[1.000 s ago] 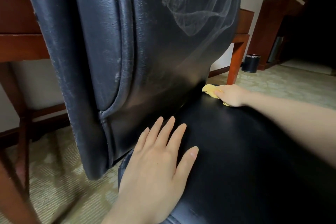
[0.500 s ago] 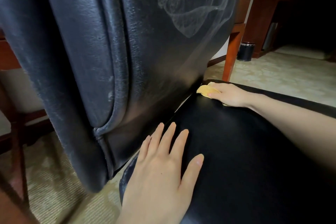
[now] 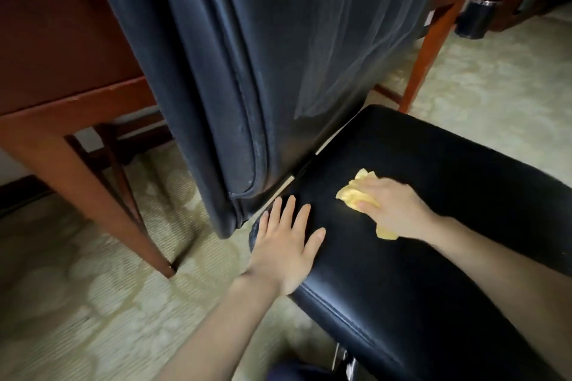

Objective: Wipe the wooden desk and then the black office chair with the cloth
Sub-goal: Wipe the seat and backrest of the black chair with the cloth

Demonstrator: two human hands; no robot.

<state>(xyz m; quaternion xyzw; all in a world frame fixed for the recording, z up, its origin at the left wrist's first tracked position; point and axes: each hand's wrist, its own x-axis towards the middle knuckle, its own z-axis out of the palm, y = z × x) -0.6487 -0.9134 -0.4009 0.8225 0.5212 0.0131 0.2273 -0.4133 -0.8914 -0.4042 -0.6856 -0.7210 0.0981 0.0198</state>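
Observation:
The black office chair fills the middle of the view: its tall backrest (image 3: 278, 56) shows pale wipe streaks, and its seat (image 3: 402, 272) runs toward the lower right. My right hand (image 3: 393, 207) presses a crumpled yellow cloth (image 3: 353, 195) onto the seat near the backrest, fingers curled over it. Flat on the seat's left corner lies my left hand (image 3: 284, 244), fingers straight and spread. The wooden desk (image 3: 55, 71) stands behind the chair on the left, with a leg reaching the floor.
A pale patterned carpet (image 3: 77, 303) covers the floor. A second desk leg (image 3: 430, 49) stands behind the chair at the right. A small dark bin (image 3: 473, 15) sits on the floor at the upper right beside dark wooden furniture.
My right hand has slid the cloth from the far back corner of the seat toward its middle, nearer my left hand. The view has pulled back and tilted down. My left hand stays flat.

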